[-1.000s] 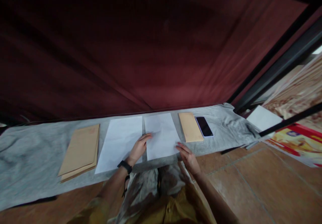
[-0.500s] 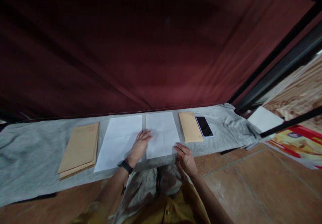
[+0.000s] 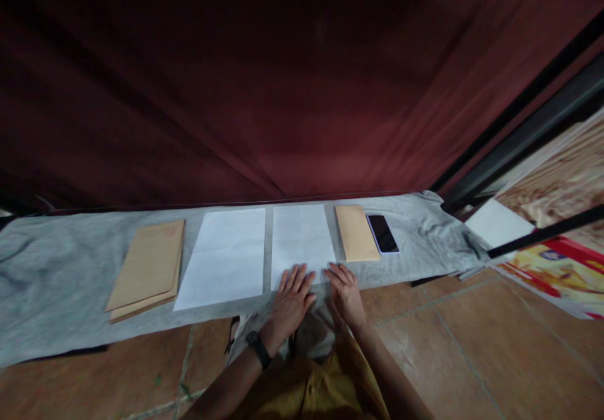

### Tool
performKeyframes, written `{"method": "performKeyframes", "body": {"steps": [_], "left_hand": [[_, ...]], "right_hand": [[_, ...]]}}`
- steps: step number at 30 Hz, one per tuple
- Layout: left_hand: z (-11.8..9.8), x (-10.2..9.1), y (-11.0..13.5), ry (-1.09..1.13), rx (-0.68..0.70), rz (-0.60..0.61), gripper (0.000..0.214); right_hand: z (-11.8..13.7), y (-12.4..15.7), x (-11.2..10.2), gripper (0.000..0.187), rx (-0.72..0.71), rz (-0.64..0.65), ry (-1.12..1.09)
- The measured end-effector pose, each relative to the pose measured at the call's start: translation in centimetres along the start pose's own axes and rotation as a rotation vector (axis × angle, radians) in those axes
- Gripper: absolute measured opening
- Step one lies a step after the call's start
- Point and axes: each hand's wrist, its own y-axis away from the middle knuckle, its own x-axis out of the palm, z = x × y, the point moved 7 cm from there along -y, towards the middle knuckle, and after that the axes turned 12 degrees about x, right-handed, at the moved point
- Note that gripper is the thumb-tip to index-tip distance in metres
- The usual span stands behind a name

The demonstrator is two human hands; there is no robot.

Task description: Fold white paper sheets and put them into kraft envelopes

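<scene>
1. Sheet (image 3: 302, 231): lies flat at lower centre of the frame, its long axis apparently running up the frame, extending upward from both hands.
2. Left hand (image 3: 293, 294): palm down, fingers spread and unclenched across the sheet's lower edge; it reaches farther onto the paper.
3. Right hand (image 3: 346, 291): fingers extended at the sheet's lower right corner; whether they pinch it cannot be told.
4. Count: two white sheets, the second sheet (image 3: 224, 253) just left of the first, a gap between; one phone (image 3: 383, 234) and one tan packet (image 3: 357, 234), right of centre; one envelope stack (image 3: 146, 263), lower left, its layers uncountable.
</scene>
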Motion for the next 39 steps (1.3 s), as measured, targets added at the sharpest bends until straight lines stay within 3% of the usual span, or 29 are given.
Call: {"method": "performKeyframes", "body": {"steps": [6,11,15,20,33,39], "left_hand": [[0.0,0.1,0.7,-0.034,-0.031,0.006,0.06],[-0.3,1.5,1.0,-0.025,0.001,0.01,0.057],[-0.1,1.7,1.2,-0.058,-0.023,0.006,0.063],[-0.2,0.6,1.6,-0.052,-0.049,0.02,0.062],[1.7,-1.4,5.3,-0.038,-0.175,-0.092,0.074],[0.8,-2.3,3.9,-0.036,-0.171,-0.109,0.064]], "right_hand": [[2.1,-0.2,-0.2,0.048,0.025,-0.058,-0.058],[5.9,-0.9,2.2,0.052,-0.079,0.056,-0.07],[7.0,-0.4,3.9,0.056,-0.111,0.084,0.025],[5.7,0.5,3.7,0.056,-0.092,0.061,0.091],[1.6,2.0,0.7,0.06,0.013,0.038,0.113],[1.5,2.2,0.5,0.059,0.011,0.021,0.105]]}}
